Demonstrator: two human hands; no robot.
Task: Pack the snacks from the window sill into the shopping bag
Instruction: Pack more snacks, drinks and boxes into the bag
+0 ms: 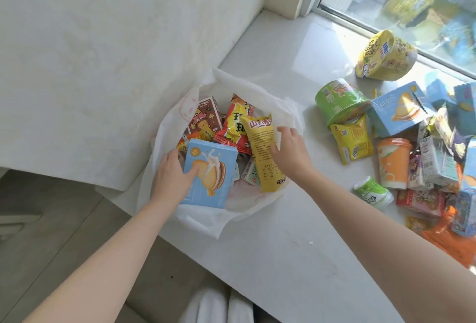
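A white shopping bag (257, 96) lies open on the window sill (283, 245), with several snacks inside. My left hand (171, 176) grips a light-blue biscuit box (213, 168) at the bag's near left rim. My right hand (289, 152) holds a tall yellow snack packet (260, 142) upright in the bag. A brown carton (203, 115) and a red-and-yellow packet (235, 122) sit deeper in the bag.
More snacks lie heaped on the sill at right: a green tub (337, 101), a yellow tub (383, 56), a blue box (398, 109), an orange cup (392, 161), a yellow packet (351, 138). The window is behind them. The sill's edge drops to the floor at left.
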